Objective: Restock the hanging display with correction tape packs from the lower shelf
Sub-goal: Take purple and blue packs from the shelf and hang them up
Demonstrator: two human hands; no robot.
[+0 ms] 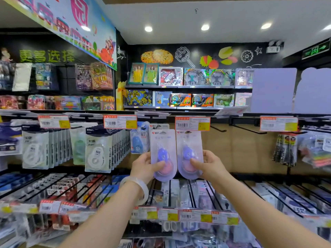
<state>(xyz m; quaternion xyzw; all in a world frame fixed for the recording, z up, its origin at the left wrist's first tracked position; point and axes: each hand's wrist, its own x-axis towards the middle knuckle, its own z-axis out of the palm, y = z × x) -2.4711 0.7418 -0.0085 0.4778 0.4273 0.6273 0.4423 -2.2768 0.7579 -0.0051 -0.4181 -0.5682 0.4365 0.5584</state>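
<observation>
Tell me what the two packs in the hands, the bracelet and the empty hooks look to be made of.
Left pack and right pack: likely clear glossy plastic blisters on lilac card; the purple dispensers show through. Bracelet on the left wrist: pale, translucent, polished, possibly jade or glass. Empty hooks: thin, dark, straight rods, probably coated metal wire.

A person's left hand (146, 166) and right hand (208, 164) each grip a purple correction tape pack, the left pack (162, 149) and right pack (189, 147) held upright side by side (edges nearly touching) before the hanging display (238, 125), just under an orange price tag (192, 123). White tape packs (97, 151) hang at left; a pale bangle (137, 187) circles the left wrist.
</observation>
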